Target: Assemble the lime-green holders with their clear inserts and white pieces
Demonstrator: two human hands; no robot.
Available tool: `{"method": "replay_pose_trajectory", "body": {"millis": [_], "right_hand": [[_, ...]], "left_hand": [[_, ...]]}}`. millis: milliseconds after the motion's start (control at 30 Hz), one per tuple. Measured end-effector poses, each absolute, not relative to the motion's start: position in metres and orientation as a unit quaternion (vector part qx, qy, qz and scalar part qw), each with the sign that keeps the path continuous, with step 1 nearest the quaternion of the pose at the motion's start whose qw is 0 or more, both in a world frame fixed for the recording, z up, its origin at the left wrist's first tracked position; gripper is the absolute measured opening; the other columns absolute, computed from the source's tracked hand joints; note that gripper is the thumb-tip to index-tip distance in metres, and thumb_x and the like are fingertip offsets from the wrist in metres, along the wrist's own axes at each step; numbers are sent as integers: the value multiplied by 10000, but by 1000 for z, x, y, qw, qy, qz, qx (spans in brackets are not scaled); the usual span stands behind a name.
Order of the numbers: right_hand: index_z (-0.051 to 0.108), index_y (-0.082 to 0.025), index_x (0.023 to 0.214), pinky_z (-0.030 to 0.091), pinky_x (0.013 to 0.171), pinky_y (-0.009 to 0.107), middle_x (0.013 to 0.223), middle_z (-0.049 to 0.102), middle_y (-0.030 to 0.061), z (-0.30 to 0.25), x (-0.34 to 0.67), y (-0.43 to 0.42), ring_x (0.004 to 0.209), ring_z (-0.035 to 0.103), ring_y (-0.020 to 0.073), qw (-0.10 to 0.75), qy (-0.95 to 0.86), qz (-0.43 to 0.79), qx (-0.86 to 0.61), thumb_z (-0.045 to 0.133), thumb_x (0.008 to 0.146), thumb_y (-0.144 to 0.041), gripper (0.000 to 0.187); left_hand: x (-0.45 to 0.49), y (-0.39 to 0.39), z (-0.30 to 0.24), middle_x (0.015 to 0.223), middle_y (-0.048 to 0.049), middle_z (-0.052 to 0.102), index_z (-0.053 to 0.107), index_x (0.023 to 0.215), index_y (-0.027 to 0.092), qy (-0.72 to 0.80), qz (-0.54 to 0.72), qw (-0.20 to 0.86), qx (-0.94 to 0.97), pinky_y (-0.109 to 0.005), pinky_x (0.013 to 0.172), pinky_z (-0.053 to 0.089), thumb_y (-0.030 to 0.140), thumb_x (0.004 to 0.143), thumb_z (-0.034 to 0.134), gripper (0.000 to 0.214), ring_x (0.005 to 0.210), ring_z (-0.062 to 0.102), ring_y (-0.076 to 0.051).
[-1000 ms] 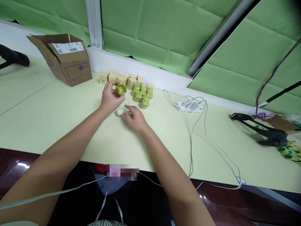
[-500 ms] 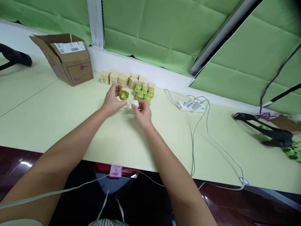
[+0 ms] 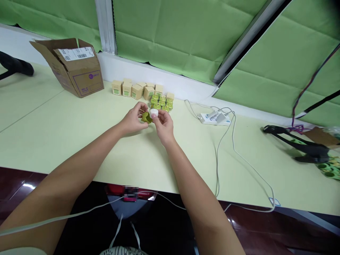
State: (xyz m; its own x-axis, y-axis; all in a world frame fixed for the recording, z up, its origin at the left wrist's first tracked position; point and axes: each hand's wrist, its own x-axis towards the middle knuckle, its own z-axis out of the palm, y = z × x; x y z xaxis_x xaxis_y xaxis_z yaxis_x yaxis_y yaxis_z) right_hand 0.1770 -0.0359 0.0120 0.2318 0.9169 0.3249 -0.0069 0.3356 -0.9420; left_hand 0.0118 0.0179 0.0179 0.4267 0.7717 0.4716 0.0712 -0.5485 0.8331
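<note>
Two bare hands meet over a pale green table (image 3: 53,124): the left hand (image 3: 132,121), fingers curled, cradles an olive-green plastic piece (image 3: 146,117), partly hidden, while the right hand (image 3: 164,126) pinches a small white piece (image 3: 153,113) against it, its shape hard to make out. Just beyond stand rows of small green items (image 3: 161,103) and kraft boxes (image 3: 130,89).

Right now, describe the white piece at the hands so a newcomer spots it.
On the pale green table, right of the open cardboard box, two hands meet before a cluster of small green items. The left hand holds an olive-green piece; the right hand pinches a small white rounded piece, the only white thing between the hands.
</note>
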Motion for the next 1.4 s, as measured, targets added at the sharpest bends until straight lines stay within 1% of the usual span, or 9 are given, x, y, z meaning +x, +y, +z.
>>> {"method": "replay_pose_trajectory", "body": {"millis": [167,300,433,600,833,1033,1133,1233,1400], "right_hand": [[628,-238,1081,619,994,393,1127,773,84,8,181,-32,1060,735,211,651,-477,397,-437,886,668,-731,692],[638,-229,1028,620,1026,400,1067,791,60,11,184,-32,1022,760,199,650,-444,432,-439,930,660,-646,628],[651,-226,990,625,1018,383,1021,789,38,13,184,-33,993,761,183,644,-431,450,-444,936,661,-598,573],[694,-220,984,628,1002,377,1056,791,44,13,184,-34,995,746,182,648,-432,462,-425,968,612,-583,587],[711,-228,1024,622,1015,394,1114,802,61,11,183,-33,1047,753,199,643,-433,445,-449,940,651,-612,582],[678,-235,1043,621,987,388,1137,792,75,11,184,-33,1050,748,206,625,-464,426,-462,899,659,-684,631],[645,-254,1065,617,976,389,1088,801,65,14,184,-36,1009,753,207,629,-485,406,-451,911,642,-694,666],[629,-270,1087,611,966,386,1063,806,59,18,185,-39,988,760,209,620,-511,394,-446,898,657,-712,673],[640,-274,1081,608,973,393,1035,798,52,20,185,-42,958,758,208,599,-536,365,-471,845,704,-756,645]], "left_hand": [[15,19,20,1175,-71,697,622,1121,197,282,460,445,715,-337,940,557,255,662,813,500,1051,682,-195],[15,22,23,1163,-98,754,709,1119,169,282,462,511,668,-389,981,569,319,616,899,558,1084,708,-246],[13,24,24,1201,-110,765,754,1143,169,279,465,538,645,-411,1010,564,339,598,947,603,1163,701,-279],[11,24,25,1223,-112,766,786,1165,182,285,460,561,626,-423,984,572,366,604,972,619,1185,690,-294],[10,25,21,1274,-122,767,795,1206,201,279,447,595,607,-461,1046,553,397,612,1002,659,1175,706,-292],[10,24,21,1224,-114,782,802,1183,200,269,452,603,600,-474,1060,554,392,601,1014,648,1142,724,-285],[12,24,19,1224,-114,780,799,1189,196,267,452,608,595,-489,1066,566,398,601,1018,659,1156,722,-292],[13,24,17,1208,-107,776,793,1185,193,256,458,621,582,-519,1081,576,410,604,1018,660,1143,726,-287],[15,20,18,1033,-56,760,798,1145,184,244,458,647,558,-551,1104,583,395,604,1020,621,1055,736,-247]]}}
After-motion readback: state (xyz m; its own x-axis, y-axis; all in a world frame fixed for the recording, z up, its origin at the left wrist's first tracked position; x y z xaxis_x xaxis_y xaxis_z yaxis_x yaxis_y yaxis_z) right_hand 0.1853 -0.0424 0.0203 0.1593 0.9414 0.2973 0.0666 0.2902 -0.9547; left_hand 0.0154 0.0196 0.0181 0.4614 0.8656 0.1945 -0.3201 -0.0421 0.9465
